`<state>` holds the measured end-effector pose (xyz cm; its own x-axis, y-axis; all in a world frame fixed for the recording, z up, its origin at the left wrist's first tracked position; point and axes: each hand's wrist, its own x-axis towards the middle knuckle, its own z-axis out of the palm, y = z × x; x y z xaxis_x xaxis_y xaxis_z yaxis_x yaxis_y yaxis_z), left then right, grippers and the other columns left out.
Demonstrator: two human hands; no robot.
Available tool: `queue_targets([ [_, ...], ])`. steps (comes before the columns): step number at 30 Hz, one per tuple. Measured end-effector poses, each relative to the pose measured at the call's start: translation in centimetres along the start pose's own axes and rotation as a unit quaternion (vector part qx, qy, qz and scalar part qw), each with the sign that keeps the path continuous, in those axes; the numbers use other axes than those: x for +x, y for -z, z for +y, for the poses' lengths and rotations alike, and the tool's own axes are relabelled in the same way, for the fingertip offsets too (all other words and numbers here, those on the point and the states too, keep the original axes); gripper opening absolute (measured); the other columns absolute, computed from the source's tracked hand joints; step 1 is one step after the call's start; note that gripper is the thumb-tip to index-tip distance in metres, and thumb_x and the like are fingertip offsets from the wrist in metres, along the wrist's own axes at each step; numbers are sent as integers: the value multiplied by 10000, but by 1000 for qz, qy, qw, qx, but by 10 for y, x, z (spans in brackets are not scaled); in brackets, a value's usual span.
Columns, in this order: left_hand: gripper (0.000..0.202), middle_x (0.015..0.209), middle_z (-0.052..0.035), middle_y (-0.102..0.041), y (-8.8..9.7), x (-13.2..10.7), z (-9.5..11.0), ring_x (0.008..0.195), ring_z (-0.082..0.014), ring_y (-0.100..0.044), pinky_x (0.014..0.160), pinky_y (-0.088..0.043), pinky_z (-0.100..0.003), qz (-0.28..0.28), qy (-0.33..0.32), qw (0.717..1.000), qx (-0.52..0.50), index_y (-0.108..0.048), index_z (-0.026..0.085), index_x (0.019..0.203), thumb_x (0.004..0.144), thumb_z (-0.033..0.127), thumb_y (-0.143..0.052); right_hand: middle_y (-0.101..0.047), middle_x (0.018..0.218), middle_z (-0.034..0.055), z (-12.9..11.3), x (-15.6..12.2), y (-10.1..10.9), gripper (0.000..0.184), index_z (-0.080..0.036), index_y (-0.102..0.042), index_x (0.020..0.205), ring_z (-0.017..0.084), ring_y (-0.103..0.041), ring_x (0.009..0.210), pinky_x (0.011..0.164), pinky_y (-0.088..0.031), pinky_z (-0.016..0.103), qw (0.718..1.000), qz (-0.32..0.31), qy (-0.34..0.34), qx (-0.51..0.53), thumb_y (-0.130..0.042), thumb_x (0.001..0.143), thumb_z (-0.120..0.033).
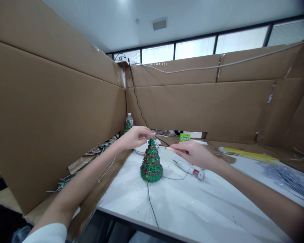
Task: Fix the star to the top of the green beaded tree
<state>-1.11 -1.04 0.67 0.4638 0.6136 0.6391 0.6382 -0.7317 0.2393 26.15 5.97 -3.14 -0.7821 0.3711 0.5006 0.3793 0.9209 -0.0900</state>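
Miniature Christmas tree (pixel 151 165) stands upright on the white table (pixel 192 209), directly below and between the two hands. It appears built from small green pieces with red bead strands wound round it; judged light, easily tipped, and fragile at the surface, since the trimmings look glued on. A thin dark wire (pixel 152 206) runs from its base toward the near table edge and could drag the tree if snagged.

Left hand (pixel 134 136) is at the tree's tip, fingers pinched together on a small, thin pale item; what that item is cannot be told. Right hand (pixel 192 153) sits just right of the tip, fingers closed on a slender pale stick (pixel 169 148) pointed toward the tree's top.

A white glue gun (pixel 191 168) lies on the table just below the right hand. A green packet (pixel 184 137) rests beyond the right hand, and a plastic bottle (pixel 129 121) stands beyond the left hand against the cardboard wall (pixel 53 118).

Judgement: safest hold is low around the base, with light pressure; the tip and bead strands should not bear force.
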Motion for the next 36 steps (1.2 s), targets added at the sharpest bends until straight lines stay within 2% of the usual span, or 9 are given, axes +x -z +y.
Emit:
queue_targets([
  [18, 329, 1025, -100, -694, 0, 0, 1, 863, -145, -652, 727, -526, -267, 0, 4, 1000, -1, -706, 140, 1000, 753, 31, -519, -712, 1038, 15, 2, 0, -1, 364, -275, -678, 1125, 168, -648, 850, 722, -482, 300, 1000, -2, 1, -3, -387, 951, -409],
  [36, 354, 1023, -98, -697, 0, 0, 0, 862, -141, -651, 722, -523, -255, 0, -3, 1000, 2, -707, 128, 1002, 738, -3, -510, -710, 1042, -12, 1, 0, 0, 362, -277, -670, 1126, 148, -642, 858, 718, -466, 278, 1000, -7, 0, -2, -383, 959, -420],
])
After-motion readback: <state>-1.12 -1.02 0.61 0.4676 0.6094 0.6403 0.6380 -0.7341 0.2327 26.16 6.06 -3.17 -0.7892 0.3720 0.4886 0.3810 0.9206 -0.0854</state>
